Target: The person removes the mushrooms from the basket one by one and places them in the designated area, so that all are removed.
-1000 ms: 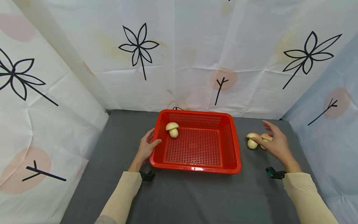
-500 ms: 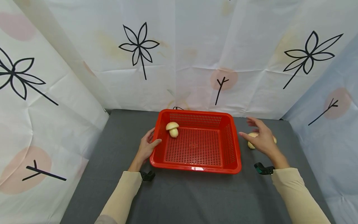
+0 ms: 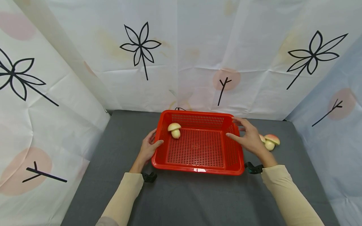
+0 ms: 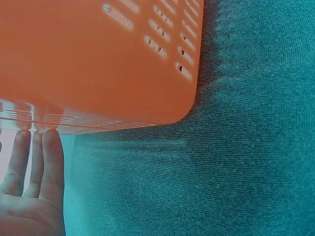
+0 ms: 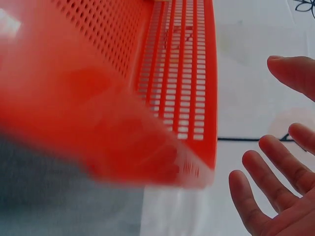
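A red plastic basket (image 3: 198, 170) holds one pale toy mushroom (image 3: 174, 130) near its left wall. At the basket's left side, my left hand (image 3: 147, 150) grips the rim with the thumb on top. The left wrist view shows that hand's fingers (image 4: 51, 162) straight against the outer wall of the basket (image 4: 98, 59). My right hand (image 3: 250, 138) is at the right rim, thumb and fingers spread and holding nothing. In the right wrist view, a gap separates this hand (image 5: 283, 184) from the basket edge (image 5: 211, 73).
Two more toy mushrooms lie close together on the grey cloth right of the basket: one (image 3: 271, 142) shows fully, the other (image 3: 262, 138) is partly behind my right hand. White patterned curtains (image 3: 195, 56) stand at the back and both sides.
My right hand has moved left from above the two mushrooms to the basket's right rim, uncovering the right-hand mushroom. My left hand and the basket have stayed put.
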A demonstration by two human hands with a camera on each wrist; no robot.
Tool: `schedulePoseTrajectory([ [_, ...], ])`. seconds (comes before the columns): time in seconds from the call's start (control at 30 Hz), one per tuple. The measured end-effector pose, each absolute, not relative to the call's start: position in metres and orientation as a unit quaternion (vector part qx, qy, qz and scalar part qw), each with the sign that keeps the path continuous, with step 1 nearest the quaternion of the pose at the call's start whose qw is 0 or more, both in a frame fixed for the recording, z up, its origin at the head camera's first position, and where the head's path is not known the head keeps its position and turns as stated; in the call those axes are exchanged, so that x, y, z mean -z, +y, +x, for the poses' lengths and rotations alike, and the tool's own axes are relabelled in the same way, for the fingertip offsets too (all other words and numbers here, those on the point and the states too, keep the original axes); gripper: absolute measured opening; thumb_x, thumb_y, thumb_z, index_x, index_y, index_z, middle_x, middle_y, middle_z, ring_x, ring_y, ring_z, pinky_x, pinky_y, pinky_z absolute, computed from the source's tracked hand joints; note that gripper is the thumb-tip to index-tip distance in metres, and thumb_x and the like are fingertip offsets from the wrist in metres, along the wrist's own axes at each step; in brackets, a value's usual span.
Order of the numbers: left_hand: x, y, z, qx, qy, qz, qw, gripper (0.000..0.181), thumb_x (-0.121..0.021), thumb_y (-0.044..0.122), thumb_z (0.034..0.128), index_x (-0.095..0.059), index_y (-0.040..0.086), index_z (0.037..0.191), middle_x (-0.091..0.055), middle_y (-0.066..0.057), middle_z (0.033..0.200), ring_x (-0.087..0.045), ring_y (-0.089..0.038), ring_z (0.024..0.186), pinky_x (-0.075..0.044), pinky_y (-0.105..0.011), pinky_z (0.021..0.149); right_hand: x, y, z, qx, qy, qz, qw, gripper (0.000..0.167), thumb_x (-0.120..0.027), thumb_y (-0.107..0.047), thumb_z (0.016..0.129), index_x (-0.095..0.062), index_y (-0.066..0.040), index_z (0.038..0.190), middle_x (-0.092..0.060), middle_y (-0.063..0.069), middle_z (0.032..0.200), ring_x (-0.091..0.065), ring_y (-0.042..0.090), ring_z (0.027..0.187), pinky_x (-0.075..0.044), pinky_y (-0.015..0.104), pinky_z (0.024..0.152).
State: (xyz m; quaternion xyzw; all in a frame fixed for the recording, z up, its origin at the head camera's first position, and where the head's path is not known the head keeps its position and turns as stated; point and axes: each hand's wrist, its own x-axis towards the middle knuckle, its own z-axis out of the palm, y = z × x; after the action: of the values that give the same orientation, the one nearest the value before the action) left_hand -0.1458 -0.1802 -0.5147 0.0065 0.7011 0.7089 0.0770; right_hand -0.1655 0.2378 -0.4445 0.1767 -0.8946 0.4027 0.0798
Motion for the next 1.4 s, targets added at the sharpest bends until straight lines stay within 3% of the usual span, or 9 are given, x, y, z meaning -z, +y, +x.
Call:
schedulePoseTrajectory([
  [0.17,0.534,-0.183,-0.151,-0.707,0.704,0.012,0.065,0.069,-0.066,0.007,0.099,-0.032,0.007,0.159,-0.046,-0.022,0.15,-0.052,-0.042,0.13,-0.055,-0.047,0.096,0.444,0.223,-0.169,-0.402,-0.893,0.192,0.071,0.067,-0.083,-0.012,0.086,-0.051,-0.001,0.144,-0.058,0.022,0.131,-0.056,0.039,0.117,-0.05,0.059,0.092],
  [0.57,0.535,-0.183,-0.152,-0.707,0.704,0.014,0.062,0.068,-0.066,0.007,0.0987,-0.034,0.008,0.158,-0.047,-0.022,0.149,-0.053,-0.042,0.13,-0.053,-0.052,0.097,0.444,0.189,-0.179,-0.413,-0.886,0.209,0.025,0.072,-0.084,-0.021,0.086,-0.049,-0.008,0.148,-0.056,0.017,0.135,-0.054,0.034,0.122,-0.049,0.056,0.096],
  [1.07,0.535,-0.183,-0.15,-0.712,0.7,0.02,0.059,0.067,-0.066,0.006,0.0988,-0.034,0.007,0.158,-0.047,-0.022,0.149,-0.053,-0.043,0.129,-0.055,-0.048,0.095,0.459,0.137,-0.19,-0.426,-0.878,0.216,-0.036,0.075,-0.085,-0.019,0.085,-0.047,-0.008,0.149,-0.055,0.019,0.137,-0.055,0.035,0.122,-0.049,0.053,0.099],
  [1.4,0.537,-0.184,-0.151,-0.716,0.695,0.03,0.057,0.068,-0.065,0.005,0.0992,-0.032,0.006,0.158,-0.046,-0.024,0.149,-0.053,-0.047,0.128,-0.054,-0.054,0.095,0.469,0.106,-0.199,-0.419,-0.876,0.232,-0.062,0.078,-0.086,-0.015,0.084,-0.046,-0.006,0.15,-0.054,0.019,0.139,-0.053,0.039,0.125,-0.048,0.054,0.101],
])
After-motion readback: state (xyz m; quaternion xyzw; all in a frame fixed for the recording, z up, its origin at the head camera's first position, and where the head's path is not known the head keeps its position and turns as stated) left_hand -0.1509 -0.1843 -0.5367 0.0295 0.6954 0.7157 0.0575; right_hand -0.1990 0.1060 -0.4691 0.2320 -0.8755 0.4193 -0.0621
